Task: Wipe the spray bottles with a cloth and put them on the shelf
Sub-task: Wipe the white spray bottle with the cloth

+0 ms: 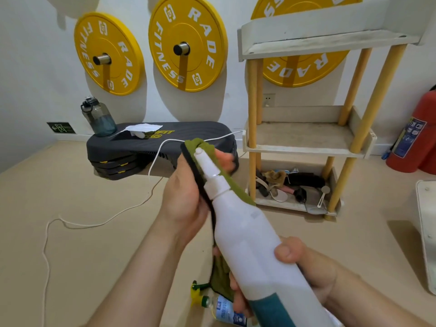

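Bottle [247, 237] in right hand [304, 267], left hand [186, 199] holding cloth [233, 185] round nozzle [205, 161]

The bottle [247, 244] runs off the bottom edge; the cloth [192, 145] partly hides the left hand [186, 201]; the extinguisher [417, 138] is cropped.

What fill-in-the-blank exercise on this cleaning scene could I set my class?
1. The left hand holds a ____ cloth round the nozzle of the spray bottle.
2. A second bottle lies on the ____.
3. The weight plates on the wall are coloured ____.
Missing words: green; floor; yellow.
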